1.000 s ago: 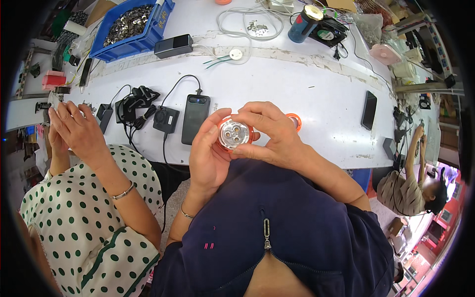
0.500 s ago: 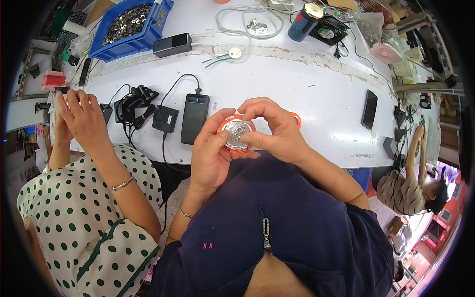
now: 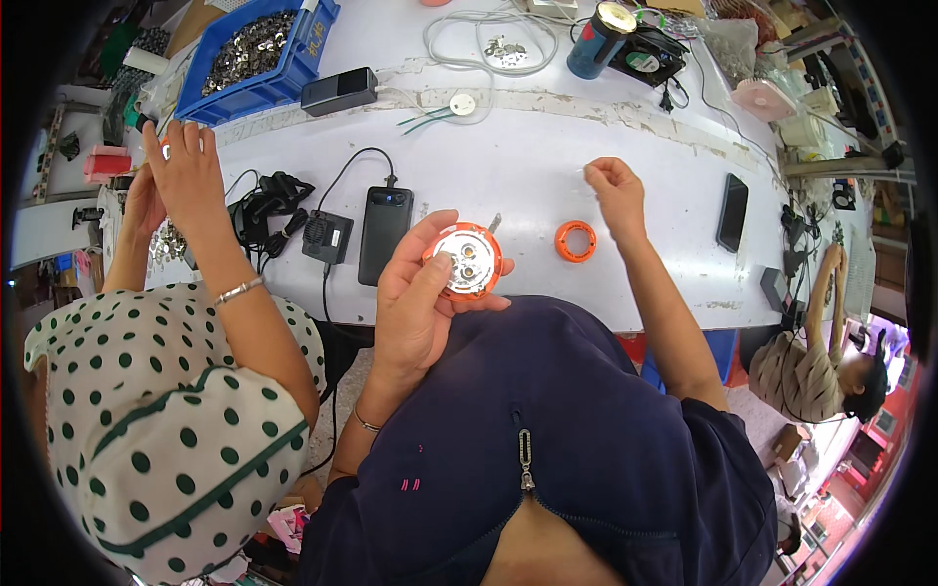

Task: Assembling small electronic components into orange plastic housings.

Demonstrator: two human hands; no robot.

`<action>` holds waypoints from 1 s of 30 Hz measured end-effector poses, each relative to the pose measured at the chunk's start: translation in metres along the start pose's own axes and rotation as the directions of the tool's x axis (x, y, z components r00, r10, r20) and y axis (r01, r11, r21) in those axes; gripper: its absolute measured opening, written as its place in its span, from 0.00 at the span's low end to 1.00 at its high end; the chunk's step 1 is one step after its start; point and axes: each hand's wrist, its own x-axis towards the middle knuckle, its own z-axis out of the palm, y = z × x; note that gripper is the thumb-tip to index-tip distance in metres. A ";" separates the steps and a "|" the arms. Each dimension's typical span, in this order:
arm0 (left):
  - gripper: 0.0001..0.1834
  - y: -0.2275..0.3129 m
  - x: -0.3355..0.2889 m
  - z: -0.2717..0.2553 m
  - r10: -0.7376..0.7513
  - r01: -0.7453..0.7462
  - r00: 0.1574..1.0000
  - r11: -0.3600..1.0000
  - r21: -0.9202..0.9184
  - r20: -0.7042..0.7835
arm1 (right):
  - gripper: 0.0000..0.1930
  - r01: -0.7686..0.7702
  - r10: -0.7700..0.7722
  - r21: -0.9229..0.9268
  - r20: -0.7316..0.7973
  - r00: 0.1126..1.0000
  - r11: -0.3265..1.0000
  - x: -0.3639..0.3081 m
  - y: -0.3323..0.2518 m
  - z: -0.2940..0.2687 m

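Disc (image 3: 474, 259), silver with an orange rim, is held in the left hand (image 3: 415, 283) over the near side of the table (image 3: 518, 161), thumb laid across its face. The right hand (image 3: 619, 195) is raised farther off to the right, fingers curled in pretty narrow; whether anything's pinched can't be told. An orange ring (image 3: 562, 241) is left lying just nearer than that hand. Left of the disc a black boxy device (image 3: 385, 239) is parked, and way far left a blue bin (image 3: 252, 99) is loaded with metal bits (image 3: 249, 57).

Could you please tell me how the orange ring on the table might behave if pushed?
The orange ring looks like rigid plastic, so probably stiff. Its open centre suggests it is light. Lying flat on the white table, it would likely slide rather than roll.
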 end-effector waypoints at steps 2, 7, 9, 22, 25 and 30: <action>0.21 0.000 0.000 0.000 0.004 -0.004 1.000 1.000 0.015 0.007 | 0.06 0.032 -0.037 -0.131 -0.038 0.999 0.991 0.015 0.016 -0.011; 0.21 -0.001 0.000 0.003 0.010 -0.011 0.999 0.999 0.032 0.039 | 0.10 0.133 -0.129 -0.496 0.042 0.991 0.858 0.023 0.038 -0.015; 0.21 0.000 0.001 0.005 0.013 -0.014 0.999 0.999 0.041 0.037 | 0.11 0.324 -0.391 -0.611 0.026 0.920 0.722 0.018 0.033 -0.013; 0.22 -0.001 0.000 0.009 0.048 -0.060 0.997 0.975 0.216 0.059 | 0.19 -0.027 -0.057 0.112 0.677 0.734 0.993 -0.097 -0.143 0.039; 0.25 0.000 -0.002 0.012 0.065 -0.071 0.997 0.968 0.239 0.029 | 0.18 -0.029 -0.078 0.153 0.644 0.761 0.988 -0.104 -0.144 0.041; 0.28 -0.002 -0.003 0.008 0.082 -0.104 0.993 0.950 0.296 0.087 | 0.16 -0.164 -0.034 0.248 0.640 0.768 0.955 -0.108 -0.149 0.041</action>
